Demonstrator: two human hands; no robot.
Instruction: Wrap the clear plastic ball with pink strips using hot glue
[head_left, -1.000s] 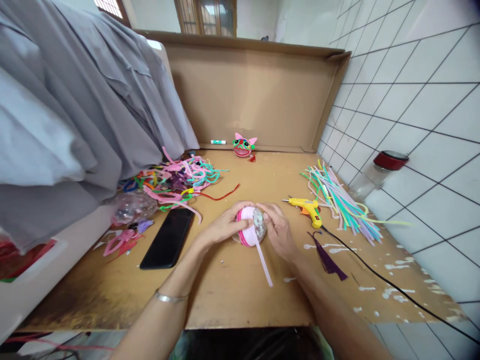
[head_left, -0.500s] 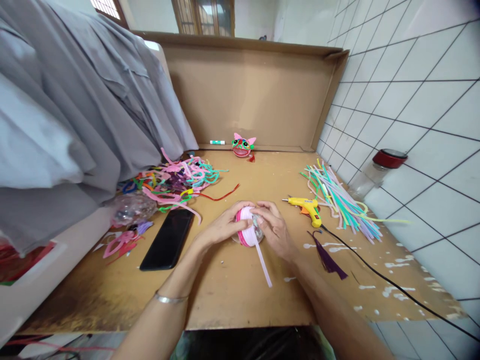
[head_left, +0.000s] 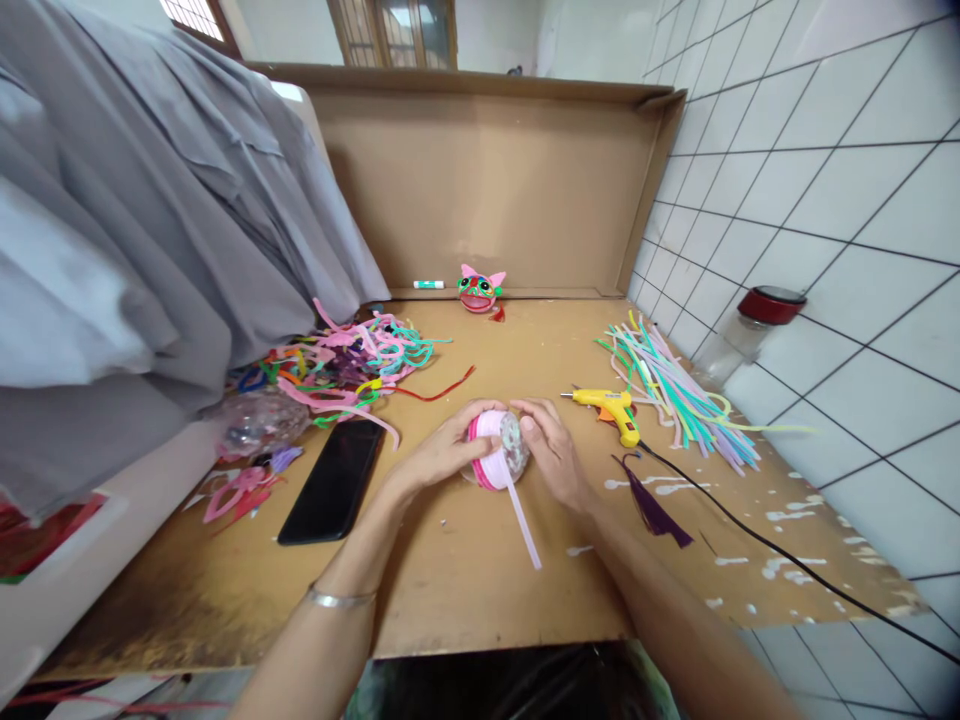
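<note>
A round clear ball [head_left: 514,446], its left part wound with pink and pale lilac pipe cleaner, is held just above the table between my hands. My left hand [head_left: 459,448] grips the wrapped side, with the thumb pressing on the pale windings. A loose lilac pipe cleaner end [head_left: 524,525] hangs down toward me. My right hand [head_left: 556,450] curls around the bare, speckled side, its thumb and fingertips at the ball's right edge; its far fingers are partly hidden.
A yellow glue gun [head_left: 611,408] with a cord, a purple tassel [head_left: 654,507] and a bundle of pipe cleaners [head_left: 682,390] lie right. Left are a black phone [head_left: 331,485] and tangled pipe cleaners [head_left: 360,350]. A decorated lion-like head [head_left: 478,290] stands at the back cardboard [head_left: 487,180].
My right fingers have drawn back to the right, off the front of the ball, uncovering more of its speckled side. My left hand keeps its grip. The view has shifted slightly.
</note>
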